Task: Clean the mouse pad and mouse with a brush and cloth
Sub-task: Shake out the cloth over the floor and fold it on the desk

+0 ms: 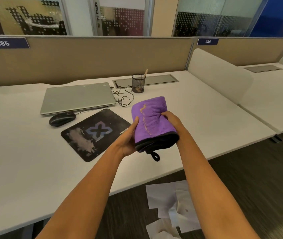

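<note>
Head view — folded purple cloth (152, 123) gripped by left hand (128, 138) and right hand (171, 120) above white desk (25, 161), beside stained mouse pad (92, 135) — mouse (62, 118) behind.

The purple cloth (152, 118), folded thick with a black loop hanging at its near end, bears a streak of tan grit; the left hand (128, 140) and right hand (171, 119) hold it above the desk (25, 161). The black mouse pad (94, 133) lies flat, a pale dusty smear on its left half. The dark wired mouse (62, 118) sits just beyond its far-left corner. The brush (145, 72) stands in a mesh cup (138, 83), wooden handle tilted out
</note>
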The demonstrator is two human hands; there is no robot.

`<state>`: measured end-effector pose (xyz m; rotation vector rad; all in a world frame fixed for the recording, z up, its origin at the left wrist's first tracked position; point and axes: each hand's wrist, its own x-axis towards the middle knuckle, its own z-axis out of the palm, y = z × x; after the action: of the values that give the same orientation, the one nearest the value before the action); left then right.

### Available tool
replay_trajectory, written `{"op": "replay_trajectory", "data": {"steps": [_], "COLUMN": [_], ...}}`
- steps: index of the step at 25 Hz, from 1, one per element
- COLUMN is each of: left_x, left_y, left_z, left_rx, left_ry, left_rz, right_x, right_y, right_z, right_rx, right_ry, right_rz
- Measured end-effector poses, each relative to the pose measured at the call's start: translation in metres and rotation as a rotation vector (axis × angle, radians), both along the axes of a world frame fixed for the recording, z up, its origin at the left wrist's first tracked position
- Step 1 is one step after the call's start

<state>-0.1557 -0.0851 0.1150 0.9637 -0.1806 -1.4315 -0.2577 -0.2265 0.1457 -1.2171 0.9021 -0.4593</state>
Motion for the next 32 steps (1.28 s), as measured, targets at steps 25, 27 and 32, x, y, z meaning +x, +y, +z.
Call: {"op": "replay_trajectory", "data": {"steps": [25,27,32], "left_x": [0.101,0.095,0.081], "left_y": [-0.116,-0.130,-0.155], "left_z": [-0.021,-0.027,-0.042], "left_rx": [0.387,0.362,0.371], "left_ry": [-0.592,-0.599,-0.682], "left_rz": [0.160,0.130,0.048], "right_x": [0.074,0.070,0.060], "right_y": [-0.142,-0.158,-0.184], "right_z": [-0.045,-0.052,-0.067], "right_rx": [-0.396,-0.523,-0.717], "right_ry": [0.500,0.632,0.767], "right_rz": [0.122,0.169,0.202]}}
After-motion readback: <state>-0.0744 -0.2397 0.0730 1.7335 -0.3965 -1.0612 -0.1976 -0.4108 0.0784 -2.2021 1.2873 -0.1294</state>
